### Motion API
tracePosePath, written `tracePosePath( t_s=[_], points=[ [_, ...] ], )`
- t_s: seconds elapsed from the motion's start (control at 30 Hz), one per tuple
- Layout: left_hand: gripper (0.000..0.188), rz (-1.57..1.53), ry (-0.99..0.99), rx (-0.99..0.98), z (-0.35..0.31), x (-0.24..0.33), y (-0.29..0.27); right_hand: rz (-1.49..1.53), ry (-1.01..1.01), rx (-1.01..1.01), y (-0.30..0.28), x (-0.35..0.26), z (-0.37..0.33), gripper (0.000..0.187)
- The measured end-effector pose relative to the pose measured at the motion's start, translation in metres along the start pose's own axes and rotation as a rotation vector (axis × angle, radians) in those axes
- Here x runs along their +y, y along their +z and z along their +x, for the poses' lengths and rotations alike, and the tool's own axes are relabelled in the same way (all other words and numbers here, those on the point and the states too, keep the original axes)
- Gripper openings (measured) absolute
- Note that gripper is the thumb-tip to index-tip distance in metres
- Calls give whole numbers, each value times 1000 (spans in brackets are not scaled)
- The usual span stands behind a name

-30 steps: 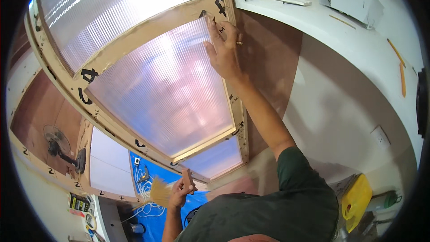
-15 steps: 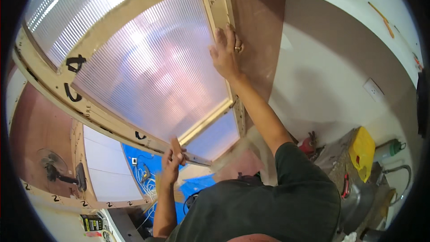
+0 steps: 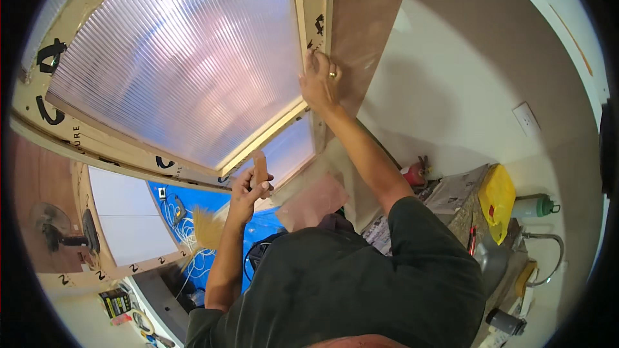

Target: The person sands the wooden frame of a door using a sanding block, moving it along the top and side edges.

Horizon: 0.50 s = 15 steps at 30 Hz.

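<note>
A pale wooden frame (image 3: 314, 0) surrounds a ribbed translucent panel (image 3: 193, 58). My right hand (image 3: 320, 84) rests on the right upright of this frame, near the corner where the light crosspiece (image 3: 264, 135) meets it; its fingers are slightly bent against the wood. A small brown rectangular block (image 3: 259, 167) stands up in my left hand (image 3: 248, 194), with the thumb and fingers closed round it. The left hand is just below the frame's lower corner, in front of a second, smaller translucent panel (image 3: 284, 145).
Blue sheeting (image 3: 261, 235) covers the floor, with tangled white cable (image 3: 188, 238) and a broom head (image 3: 207, 229) on it. At right stand a cluttered counter with a yellow bag (image 3: 498, 200), a tap (image 3: 558, 254) and a red extinguisher (image 3: 416, 173). A fan (image 3: 55, 225) is at left.
The view has shifted, so the frame sits further left and higher. My right hand has slid down the upright toward the crosspiece. My left hand still holds the block, now more upright.
</note>
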<state>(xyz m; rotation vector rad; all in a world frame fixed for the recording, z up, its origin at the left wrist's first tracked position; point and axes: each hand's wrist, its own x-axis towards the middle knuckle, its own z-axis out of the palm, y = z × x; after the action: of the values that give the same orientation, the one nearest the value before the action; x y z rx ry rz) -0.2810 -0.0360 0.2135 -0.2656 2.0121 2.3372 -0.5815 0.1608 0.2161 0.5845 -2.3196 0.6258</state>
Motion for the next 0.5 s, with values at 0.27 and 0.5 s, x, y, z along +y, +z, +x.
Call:
tracePosePath(
  t_s=[0.27,0.5],
  points=[
    [54,525,351,299,29,62,-16,547,3,81,-8,10,-8,71],
    [66,1427,1240,712,63,308,57,722,-39,529,-126,4,167,62]
  ],
)
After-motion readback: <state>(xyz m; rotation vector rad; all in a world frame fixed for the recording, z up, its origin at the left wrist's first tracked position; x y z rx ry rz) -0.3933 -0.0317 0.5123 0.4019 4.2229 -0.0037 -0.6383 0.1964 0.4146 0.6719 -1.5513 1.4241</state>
